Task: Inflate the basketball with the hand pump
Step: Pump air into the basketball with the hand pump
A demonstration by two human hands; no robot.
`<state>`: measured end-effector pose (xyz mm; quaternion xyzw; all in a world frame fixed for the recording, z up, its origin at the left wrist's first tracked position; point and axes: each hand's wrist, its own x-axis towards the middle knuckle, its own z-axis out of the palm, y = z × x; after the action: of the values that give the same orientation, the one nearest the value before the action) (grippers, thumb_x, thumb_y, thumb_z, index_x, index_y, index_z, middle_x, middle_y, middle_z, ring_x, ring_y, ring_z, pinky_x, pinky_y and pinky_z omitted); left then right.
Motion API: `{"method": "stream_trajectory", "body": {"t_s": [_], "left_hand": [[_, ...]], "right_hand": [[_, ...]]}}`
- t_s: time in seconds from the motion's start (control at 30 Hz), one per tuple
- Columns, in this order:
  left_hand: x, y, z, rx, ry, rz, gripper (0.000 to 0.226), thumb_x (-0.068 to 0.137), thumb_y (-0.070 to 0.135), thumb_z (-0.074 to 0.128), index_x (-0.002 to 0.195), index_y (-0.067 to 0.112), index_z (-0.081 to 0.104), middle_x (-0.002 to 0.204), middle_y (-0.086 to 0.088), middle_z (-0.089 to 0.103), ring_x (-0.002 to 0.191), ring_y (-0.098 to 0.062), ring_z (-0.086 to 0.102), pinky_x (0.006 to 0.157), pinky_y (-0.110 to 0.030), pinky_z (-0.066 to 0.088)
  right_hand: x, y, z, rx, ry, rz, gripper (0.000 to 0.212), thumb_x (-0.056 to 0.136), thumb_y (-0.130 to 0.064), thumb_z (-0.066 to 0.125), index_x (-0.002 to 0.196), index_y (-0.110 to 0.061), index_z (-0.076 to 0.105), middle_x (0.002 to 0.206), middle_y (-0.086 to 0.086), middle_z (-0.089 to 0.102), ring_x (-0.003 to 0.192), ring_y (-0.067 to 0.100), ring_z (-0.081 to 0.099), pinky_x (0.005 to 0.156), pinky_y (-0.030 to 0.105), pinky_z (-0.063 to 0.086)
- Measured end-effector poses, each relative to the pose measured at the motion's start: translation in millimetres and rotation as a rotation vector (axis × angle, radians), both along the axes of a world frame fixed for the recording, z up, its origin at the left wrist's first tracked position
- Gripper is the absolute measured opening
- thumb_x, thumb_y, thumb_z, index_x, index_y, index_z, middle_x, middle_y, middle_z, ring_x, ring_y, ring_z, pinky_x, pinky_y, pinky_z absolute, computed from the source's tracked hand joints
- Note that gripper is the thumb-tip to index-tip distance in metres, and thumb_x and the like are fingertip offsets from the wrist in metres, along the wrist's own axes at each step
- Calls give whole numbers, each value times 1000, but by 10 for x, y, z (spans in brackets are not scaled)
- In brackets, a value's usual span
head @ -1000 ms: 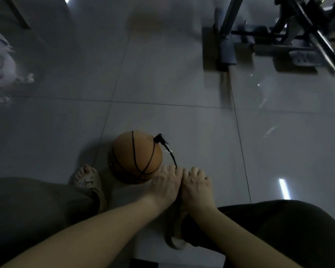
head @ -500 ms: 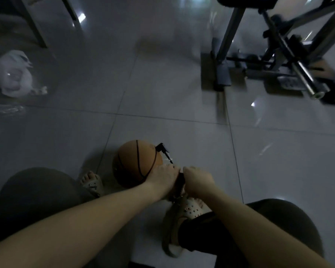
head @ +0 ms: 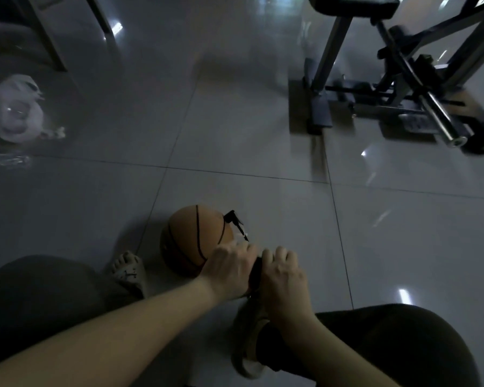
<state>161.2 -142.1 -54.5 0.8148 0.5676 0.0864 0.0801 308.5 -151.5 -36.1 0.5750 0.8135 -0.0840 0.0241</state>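
Basketball point(head: 196, 241) sits on floor tiles point(head: 263, 135), lower centre of frame, with the black hose point(head: 235, 223) meeting its upper-right edge. Left hand point(head: 229, 270) and right hand point(head: 284, 275) are side by side just right of the ball, fingers curled down around the dark pump handle point(head: 256, 270) between them.

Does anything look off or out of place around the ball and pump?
Only loose clutter: a crumpled white plastic bag lies on the floor far left. The hose runs to the basketball, left hand and right hand grip the pump; nothing looks spilled or damaged.
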Motion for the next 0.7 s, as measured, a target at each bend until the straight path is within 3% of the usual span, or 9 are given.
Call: {"method": "stream_trajectory", "body": {"t_s": [0.17, 0.43, 0.57, 0.7], "left_hand": [[14, 164, -240, -33, 61, -27, 13, 86, 26, 54, 95, 18, 50, 87, -5, 56, 72, -24, 56, 57, -33, 42], [93, 77, -693, -139, 111, -5, 13, 82, 24, 60, 91, 19, 51, 84, -5, 58, 70, -24, 58, 54, -32, 37], [151, 30, -685, -181, 164, 52, 8, 94, 22, 49, 101, 19, 47, 97, -6, 56, 84, -25, 58, 60, -31, 33], [178, 21, -492, -182, 175, 65, 10, 100, 23, 42, 106, 18, 46, 103, -6, 57, 91, -25, 61, 65, -32, 42]], "right_hand": [[12, 174, -275, -32, 11, -33, 23, 87, -24, 64, 107, -17, 54, 97, 6, 52, 78, 19, 47, 57, 27, 41], [38, 163, -662, -166, -31, -3, 20, 96, -25, 48, 114, -17, 45, 106, 8, 46, 90, 23, 44, 74, 35, 48], [7, 158, -735, -175, -110, 1, 15, 96, -22, 45, 111, -17, 45, 104, 8, 46, 89, 23, 44, 74, 36, 46], [-16, 220, -587, -199, -178, 37, 21, 96, -26, 50, 113, -14, 45, 109, 10, 50, 95, 26, 49, 75, 35, 46]]}}
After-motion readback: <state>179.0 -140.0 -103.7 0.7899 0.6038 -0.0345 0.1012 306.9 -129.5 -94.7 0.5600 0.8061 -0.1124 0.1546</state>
